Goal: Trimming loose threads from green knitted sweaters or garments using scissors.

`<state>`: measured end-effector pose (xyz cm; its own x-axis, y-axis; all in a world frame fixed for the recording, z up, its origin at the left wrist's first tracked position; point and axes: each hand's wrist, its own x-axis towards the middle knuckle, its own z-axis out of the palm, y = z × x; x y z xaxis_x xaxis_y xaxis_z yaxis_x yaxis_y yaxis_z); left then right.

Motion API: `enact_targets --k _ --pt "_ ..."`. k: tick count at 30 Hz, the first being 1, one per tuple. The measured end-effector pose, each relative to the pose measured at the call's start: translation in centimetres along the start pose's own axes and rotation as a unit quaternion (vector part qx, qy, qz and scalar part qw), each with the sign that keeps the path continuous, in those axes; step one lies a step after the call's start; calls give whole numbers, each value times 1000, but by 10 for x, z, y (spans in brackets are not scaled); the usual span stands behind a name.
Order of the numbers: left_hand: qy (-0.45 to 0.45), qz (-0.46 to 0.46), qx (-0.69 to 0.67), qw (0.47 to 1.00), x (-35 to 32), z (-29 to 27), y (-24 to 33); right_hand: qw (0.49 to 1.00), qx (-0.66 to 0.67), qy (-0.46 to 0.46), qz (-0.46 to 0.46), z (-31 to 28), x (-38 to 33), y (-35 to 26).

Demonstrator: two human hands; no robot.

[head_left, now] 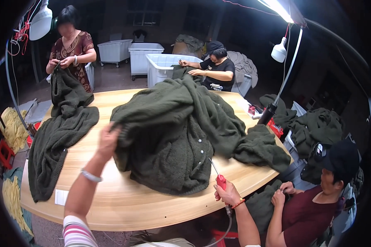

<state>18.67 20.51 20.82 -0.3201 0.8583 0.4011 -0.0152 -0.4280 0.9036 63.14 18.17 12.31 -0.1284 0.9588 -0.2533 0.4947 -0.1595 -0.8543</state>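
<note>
The right grip (230,193) clasps a red-handled tool (221,181), its tip slanting forward-left toward the garment (165,164) the left grip (107,142) holds.

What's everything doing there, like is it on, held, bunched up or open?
Dark green knitwear, heaped on the wooden table.
Left hand, at the knitwear's edge, blurred; grip unclear.
Right hand, closed around the red-handled tool.
Hose, curving below the right hand.
Long green garment at left, top end held up by a person.
Overhead tube lamp, lit.
White bin, open-topped.
</note>
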Motion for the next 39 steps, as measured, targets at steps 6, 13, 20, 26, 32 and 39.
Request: enact_targets --k 6,13,20,26,32,39 --pt "79 15 -231 970 -77 -129 112 1000 24 -13 -10 13 4 3" --pt "158 -130 167 964 -219 -212 95 998 29 -35 -38 37 8 -8" --pt "196 42 686 700 -271 -144 47 994 -11 -64 -86 56 -8 -40" --pt "28 -111 748 654 -250 -147 6 985 -1 -90 -144 69 -18 -47" --pt "55 -136 656 740 -168 -160 -57 985 6 -89 -146 69 -25 -40" --pt "139 -73 -14 988 -51 -96 -102 990 -12 -74 -123 70 -36 -55"
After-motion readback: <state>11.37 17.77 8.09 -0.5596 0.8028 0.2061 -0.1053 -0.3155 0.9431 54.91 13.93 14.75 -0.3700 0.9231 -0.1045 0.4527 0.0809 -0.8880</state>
